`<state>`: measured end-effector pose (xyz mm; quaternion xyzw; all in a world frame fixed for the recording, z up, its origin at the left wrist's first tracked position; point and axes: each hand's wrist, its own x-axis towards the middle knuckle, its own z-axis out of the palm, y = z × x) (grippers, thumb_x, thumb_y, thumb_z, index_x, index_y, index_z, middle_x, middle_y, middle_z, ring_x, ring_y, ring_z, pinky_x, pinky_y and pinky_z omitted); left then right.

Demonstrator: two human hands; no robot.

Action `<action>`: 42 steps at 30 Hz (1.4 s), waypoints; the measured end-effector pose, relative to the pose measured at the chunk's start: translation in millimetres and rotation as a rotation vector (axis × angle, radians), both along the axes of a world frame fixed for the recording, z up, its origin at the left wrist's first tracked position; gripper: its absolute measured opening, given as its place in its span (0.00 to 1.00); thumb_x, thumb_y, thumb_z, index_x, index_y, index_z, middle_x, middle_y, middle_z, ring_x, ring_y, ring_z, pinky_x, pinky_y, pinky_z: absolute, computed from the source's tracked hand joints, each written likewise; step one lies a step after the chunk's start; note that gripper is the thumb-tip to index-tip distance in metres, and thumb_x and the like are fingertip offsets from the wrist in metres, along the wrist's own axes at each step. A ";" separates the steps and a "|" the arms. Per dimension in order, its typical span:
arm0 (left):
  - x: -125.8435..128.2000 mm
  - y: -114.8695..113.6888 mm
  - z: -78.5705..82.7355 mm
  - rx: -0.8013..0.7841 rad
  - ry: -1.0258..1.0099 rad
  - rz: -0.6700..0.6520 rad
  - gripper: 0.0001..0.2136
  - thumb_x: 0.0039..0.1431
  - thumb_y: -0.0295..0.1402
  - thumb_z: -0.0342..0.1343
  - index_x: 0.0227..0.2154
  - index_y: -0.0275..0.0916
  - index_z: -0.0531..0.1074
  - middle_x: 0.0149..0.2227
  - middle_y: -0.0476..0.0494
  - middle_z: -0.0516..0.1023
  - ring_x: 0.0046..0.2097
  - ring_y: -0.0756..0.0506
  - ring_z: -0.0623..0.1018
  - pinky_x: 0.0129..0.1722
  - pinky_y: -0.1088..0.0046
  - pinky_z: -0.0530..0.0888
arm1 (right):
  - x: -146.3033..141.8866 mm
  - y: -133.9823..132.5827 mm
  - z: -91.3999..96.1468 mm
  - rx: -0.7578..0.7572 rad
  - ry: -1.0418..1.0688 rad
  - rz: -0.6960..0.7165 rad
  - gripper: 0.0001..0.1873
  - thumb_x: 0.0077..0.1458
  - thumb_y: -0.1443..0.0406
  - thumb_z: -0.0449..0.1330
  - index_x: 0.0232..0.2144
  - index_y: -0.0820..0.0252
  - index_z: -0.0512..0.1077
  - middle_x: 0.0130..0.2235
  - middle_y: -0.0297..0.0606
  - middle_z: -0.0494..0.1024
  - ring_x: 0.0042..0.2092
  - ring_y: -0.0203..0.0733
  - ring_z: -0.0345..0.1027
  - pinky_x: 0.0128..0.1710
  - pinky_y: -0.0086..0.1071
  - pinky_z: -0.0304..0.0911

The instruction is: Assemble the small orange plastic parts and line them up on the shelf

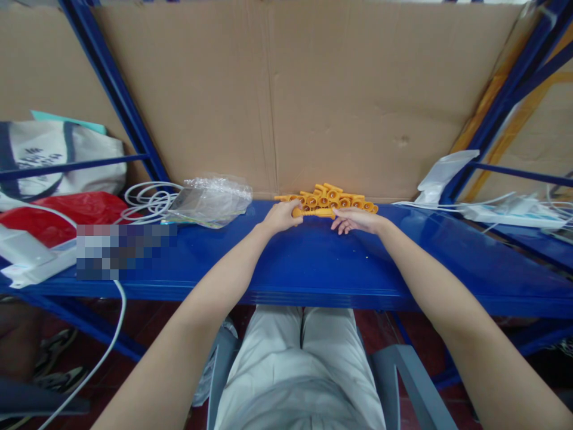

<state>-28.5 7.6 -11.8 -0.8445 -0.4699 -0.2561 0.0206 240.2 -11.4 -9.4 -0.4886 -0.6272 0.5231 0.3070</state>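
Note:
A pile of small orange plastic parts (329, 198) lies at the back of the blue metal shelf (313, 269), against a cardboard backing. My left hand (282, 216) is closed around the left end of one orange piece (313, 212) at the front of the pile. My right hand (356, 221) rests on the shelf with its fingers touching the right end of that same piece. Both arms reach forward over the shelf from my lap.
A clear plastic bag (210, 200) and coiled white cable (150, 200) lie left of the pile. Further left are a red bag (76, 209), a canvas tote (54, 158) and a white box (27, 257). A white power strip (510, 215) and a white bag (441, 176) sit at the right.

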 end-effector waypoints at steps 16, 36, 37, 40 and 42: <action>0.5 1.5 -0.9 0.005 -0.022 0.001 0.13 0.51 0.33 0.61 0.41 0.40 0.76 0.31 0.47 0.79 0.34 0.45 0.78 0.34 0.72 0.68 | 6.8 4.1 -3.3 0.180 0.061 -0.025 0.19 0.53 0.71 0.71 0.46 0.56 0.73 0.47 0.40 0.81 0.35 0.34 0.78 0.34 0.27 0.74; 2.4 -4.5 2.1 0.025 0.003 0.015 0.13 0.51 0.33 0.61 0.41 0.39 0.77 0.32 0.46 0.80 0.35 0.43 0.79 0.35 0.70 0.70 | 5.5 2.9 0.0 0.244 -0.013 0.023 0.12 0.55 0.59 0.72 0.35 0.62 0.79 0.38 0.45 0.85 0.32 0.35 0.77 0.30 0.25 0.70; 2.7 -5.6 2.4 0.026 0.006 0.017 0.13 0.51 0.33 0.62 0.41 0.40 0.77 0.33 0.46 0.80 0.36 0.43 0.79 0.36 0.70 0.70 | 5.9 3.3 0.3 0.249 -0.013 0.024 0.13 0.54 0.58 0.72 0.34 0.62 0.79 0.37 0.45 0.85 0.32 0.36 0.77 0.30 0.25 0.70; 3.4 -8.6 2.9 0.028 0.014 0.017 0.13 0.52 0.32 0.61 0.42 0.40 0.77 0.33 0.46 0.81 0.37 0.43 0.79 0.37 0.70 0.70 | 6.7 3.9 1.5 0.257 -0.016 0.034 0.16 0.53 0.55 0.73 0.33 0.64 0.79 0.36 0.47 0.85 0.32 0.37 0.77 0.33 0.28 0.70; 3.7 -9.6 3.1 0.031 0.016 0.016 0.13 0.52 0.32 0.61 0.42 0.40 0.77 0.34 0.46 0.81 0.37 0.43 0.79 0.38 0.70 0.70 | 6.2 3.3 2.3 0.260 -0.019 0.034 0.17 0.53 0.55 0.73 0.33 0.64 0.79 0.36 0.47 0.85 0.33 0.38 0.78 0.35 0.30 0.70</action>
